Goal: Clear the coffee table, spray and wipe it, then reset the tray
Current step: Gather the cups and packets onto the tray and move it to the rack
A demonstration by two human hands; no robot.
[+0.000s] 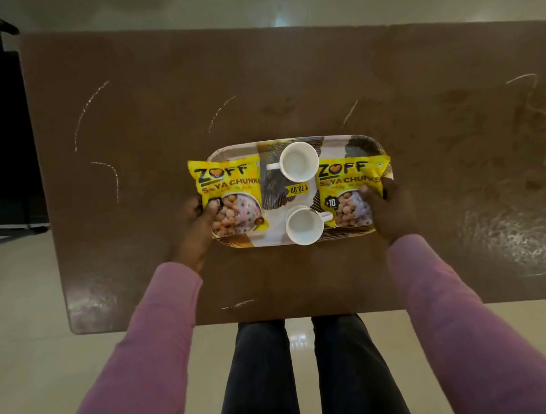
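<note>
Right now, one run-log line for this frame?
left hand: grips tray end | right hand: grips tray end | on tray: far cup, near cup, left packet, right packet | table: white marks

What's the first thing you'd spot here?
Two yellow snack packets jump out, one at each end of the tray at the middle of the table. Two white cups sit between them, and the left hand and right hand grip the tray's ends. White scribbles mark the table's right side.

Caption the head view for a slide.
Left hand and right hand grip a patterned tray bearing two yellow soya-chunk packets and two white cups over a chalk-marked brown table.
</note>
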